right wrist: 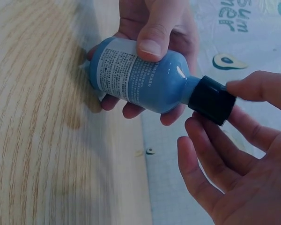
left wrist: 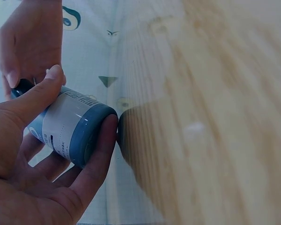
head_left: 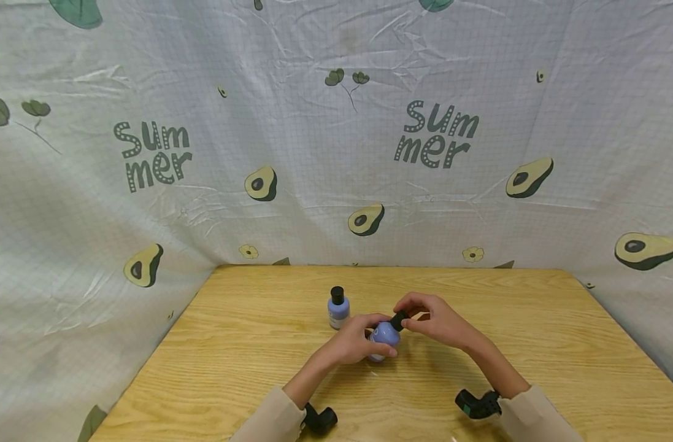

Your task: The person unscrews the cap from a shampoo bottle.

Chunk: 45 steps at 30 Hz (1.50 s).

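Observation:
My left hand (head_left: pixel 354 342) grips a small blue bottle (head_left: pixel 384 336) just above the wooden table (head_left: pixel 248 362), tilted with its neck toward the right. The right wrist view shows the left thumb (right wrist: pixel 152 35) pressed on the bottle's white label (right wrist: pixel 126 70). My right hand (head_left: pixel 432 319) pinches the bottle's black cap (head_left: pixel 398 321) between thumb and fingertips. In the right wrist view the cap (right wrist: pixel 211 100) sits on the bottle's neck. The left wrist view shows the bottle's base (left wrist: pixel 89 136) cupped in the left palm.
A second blue bottle (head_left: pixel 338 308) with a black cap stands upright on the table, just left of and behind my hands. A white cloth (head_left: pixel 336 153) printed with avocados hangs behind and at both sides of the table.

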Tool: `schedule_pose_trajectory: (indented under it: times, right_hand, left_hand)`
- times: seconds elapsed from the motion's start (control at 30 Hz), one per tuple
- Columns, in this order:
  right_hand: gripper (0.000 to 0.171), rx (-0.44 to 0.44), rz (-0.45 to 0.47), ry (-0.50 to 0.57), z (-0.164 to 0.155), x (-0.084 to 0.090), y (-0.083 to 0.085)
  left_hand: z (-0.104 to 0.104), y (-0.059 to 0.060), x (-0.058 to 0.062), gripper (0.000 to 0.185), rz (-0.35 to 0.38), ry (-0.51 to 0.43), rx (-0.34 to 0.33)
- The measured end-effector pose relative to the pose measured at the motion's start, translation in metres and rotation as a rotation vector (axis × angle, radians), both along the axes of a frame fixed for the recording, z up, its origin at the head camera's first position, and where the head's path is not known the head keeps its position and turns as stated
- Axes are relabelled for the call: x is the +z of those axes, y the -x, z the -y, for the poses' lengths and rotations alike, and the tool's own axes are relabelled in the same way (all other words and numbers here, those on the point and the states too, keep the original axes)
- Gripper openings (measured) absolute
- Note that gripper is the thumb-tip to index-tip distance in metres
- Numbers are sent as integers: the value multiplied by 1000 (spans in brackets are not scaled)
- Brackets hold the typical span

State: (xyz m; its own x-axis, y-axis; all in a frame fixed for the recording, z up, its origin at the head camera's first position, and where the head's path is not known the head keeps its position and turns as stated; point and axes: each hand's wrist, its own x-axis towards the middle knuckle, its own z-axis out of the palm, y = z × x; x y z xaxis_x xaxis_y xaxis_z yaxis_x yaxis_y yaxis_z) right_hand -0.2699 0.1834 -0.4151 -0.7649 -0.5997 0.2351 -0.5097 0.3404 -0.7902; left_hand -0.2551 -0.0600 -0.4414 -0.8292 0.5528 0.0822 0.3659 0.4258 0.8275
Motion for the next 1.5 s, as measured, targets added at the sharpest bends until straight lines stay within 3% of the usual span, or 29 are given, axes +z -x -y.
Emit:
schedule_pose_trajectory:
  times: [0.23, 0.6, 1.0, 1.33, 1.5]
  right_hand:
    - [23, -42, 10, -23, -1, 0, -1]
    - [21, 2, 7, 2, -1, -1, -1]
    - [22, -43, 22, -19, 0, -1, -1]
    - [23, 16, -7, 3, 0, -1, 1]
    - [22, -19, -17, -16, 0, -1, 1]
  left_hand:
    - [-1, 0, 0, 55, 4, -3, -3]
    - [-1, -1, -1, 55, 1, 0, 0]
    - [0, -1, -1, 56, 10, -8, 1]
    - [0, 0, -1, 55, 3, 0, 3]
    - [0, 1, -2, 56, 9, -5, 1]
